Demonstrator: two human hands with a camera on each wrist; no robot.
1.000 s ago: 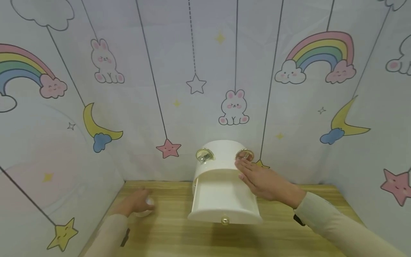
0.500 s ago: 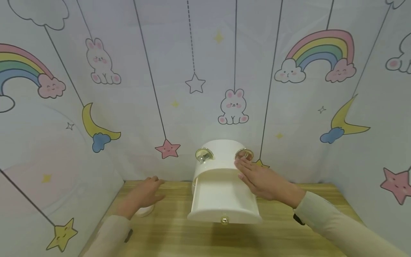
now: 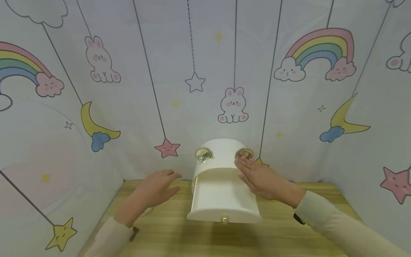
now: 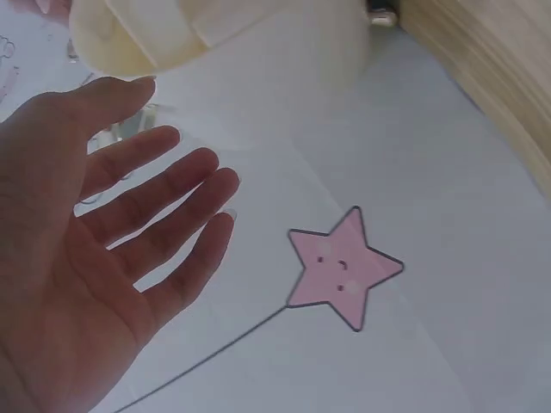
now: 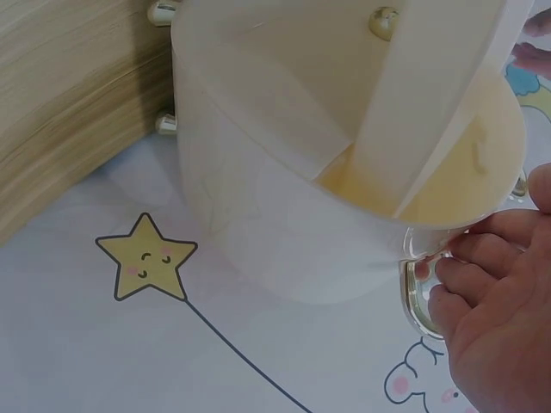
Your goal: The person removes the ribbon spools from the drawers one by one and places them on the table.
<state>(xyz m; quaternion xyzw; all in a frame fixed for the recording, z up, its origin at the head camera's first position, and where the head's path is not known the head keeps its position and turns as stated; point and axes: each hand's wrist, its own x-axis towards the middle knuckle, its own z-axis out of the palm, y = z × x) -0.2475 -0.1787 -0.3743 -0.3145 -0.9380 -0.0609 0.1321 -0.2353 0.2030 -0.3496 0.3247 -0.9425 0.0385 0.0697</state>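
A white rounded storage box point(image 3: 223, 152) stands at the back of the table with two gold-rimmed ornaments on top, like eyes. Its drawer point(image 3: 225, 198) is pulled out toward me, a gold knob point(image 3: 224, 219) on the front. My right hand point(image 3: 264, 181) rests with straight fingers against the box's upper right, fingertips at the right gold-rimmed ornament point(image 5: 417, 301). To the left of the box, my left hand point(image 3: 153, 191) holds nothing, its fingers spread and relaxed toward the box. Under the left wrist, a pale round object point(image 3: 147, 211) is mostly hidden.
The wood-grain table point(image 3: 221, 241) ends at a white cloth backdrop point(image 3: 179, 117) printed with rabbits, stars and rainbows. This cloth rises close behind the box and along both sides.
My left hand has let go of the pale round object on the table and moved right and up toward the box. The right hand has stayed on the box; the drawer has not moved.
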